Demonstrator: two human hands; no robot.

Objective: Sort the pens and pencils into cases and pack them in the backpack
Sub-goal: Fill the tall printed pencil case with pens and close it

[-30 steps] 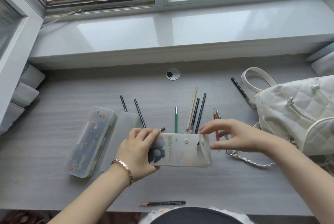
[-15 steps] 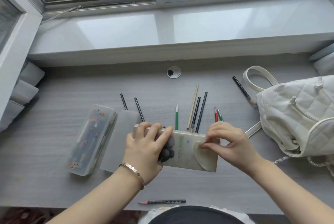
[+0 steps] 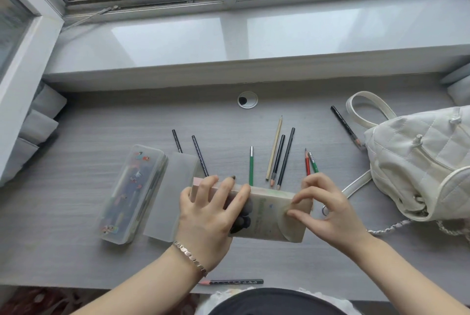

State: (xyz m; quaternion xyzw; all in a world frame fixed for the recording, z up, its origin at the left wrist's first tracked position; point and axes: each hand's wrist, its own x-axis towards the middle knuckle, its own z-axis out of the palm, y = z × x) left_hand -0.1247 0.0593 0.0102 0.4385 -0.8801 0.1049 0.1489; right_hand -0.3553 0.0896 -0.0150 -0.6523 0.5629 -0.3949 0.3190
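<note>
Backpack (image 3: 417, 162), white quilted, lies on its side at the right of the grey desk (image 3: 76, 187), mouth toward the work area, likely staged to receive cases.

Clear hard pencil case (image 3: 132, 192), cartoon-stickered, rests at left, its frosted lid (image 3: 173, 195) lying just beside it, apparently left open for filling.

Soft flap pencil case (image 3: 267, 215), pale with dark print, sits centre front, held flat on the desk.

Left hand (image 3: 206, 215): fingers spread over the case's left end, clamping it steady.

Right hand (image 3: 330, 210): fingertips (image 3: 292, 213) pinched on the rounded flap, seemingly pressing it closed.

Loose pencils (image 3: 277, 157): fanned behind the case, unsorted; one black pencil (image 3: 343, 124) near the backpack strap, another (image 3: 231, 282) at the desk's near edge.
</note>
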